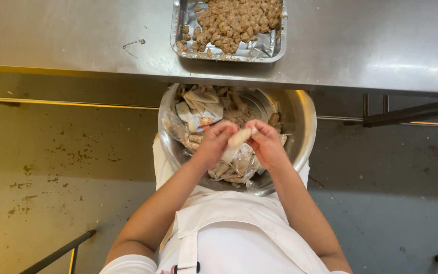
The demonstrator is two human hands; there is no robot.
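Pale roll (241,137) pinched between left hand (214,144) and right hand (267,144), each grip closed on it

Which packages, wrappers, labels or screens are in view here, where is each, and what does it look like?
Torn wrappers: heaped in the steel bowl below the table edge, crumpled, white and beige, one with a small coloured print.
Clear plastic wrappers: bowl's near side, under the hands, crinkled, see-through.
Pale piece: small oblong, pinched between left hand and right hand.
Foil tray: on the steel table, rectangular, silver, holding brown pieces.
No screens or signs.
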